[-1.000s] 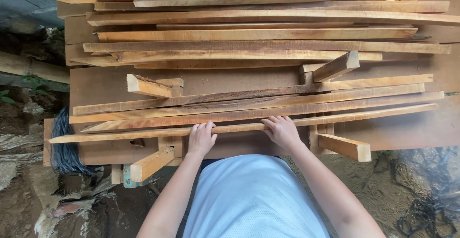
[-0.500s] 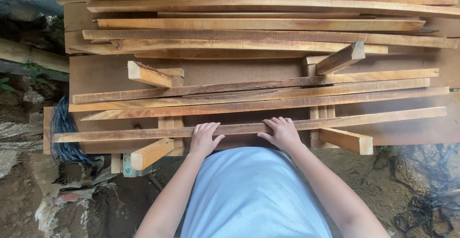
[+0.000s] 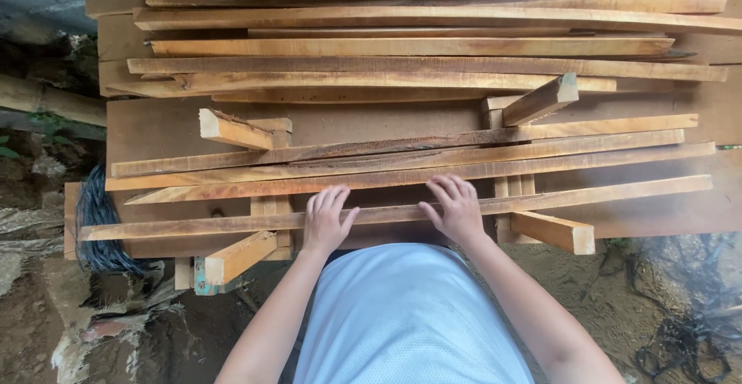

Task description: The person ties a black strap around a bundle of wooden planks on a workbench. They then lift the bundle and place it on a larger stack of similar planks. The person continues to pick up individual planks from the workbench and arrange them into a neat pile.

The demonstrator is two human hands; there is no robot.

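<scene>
Both hands are laid flat, fingers spread, on top of a long thin wooden slat (image 3: 232, 225) that lies nearest the body, across the front edge of the work surface. The left hand (image 3: 326, 221) rests at about the middle of the slat's length; the right hand (image 3: 456, 210) rests just beside it, toward 3 o'clock. Nothing is pinched or wrapped; the palms and fingers only press down on the upper face, with the fingertips reaching over the far edge.

The slat is judged to be light for its length, stiff across but likely to bow and whip at the ends if lifted from the centre only. Its sawn faces look rough and dry, so little slipping is expected, though splinters are likely. A hold with the hands set further apart, toward 9 and 3 o'clock, is judged steadier.

Toward 12 o'clock, three more long slats (image 3: 402, 160) lie on the same brown board surface (image 3: 154, 129), and beyond them a larger stack of planks (image 3: 417, 47) is piled. Short angled blocks (image 3: 232, 129) stick up from the supports below. A coil of dark cord (image 3: 97, 221) hangs at 9 o'clock. The ground (image 3: 587, 291) is bare earth with debris, seen at 4 and 8 o'clock, outdoors.
</scene>
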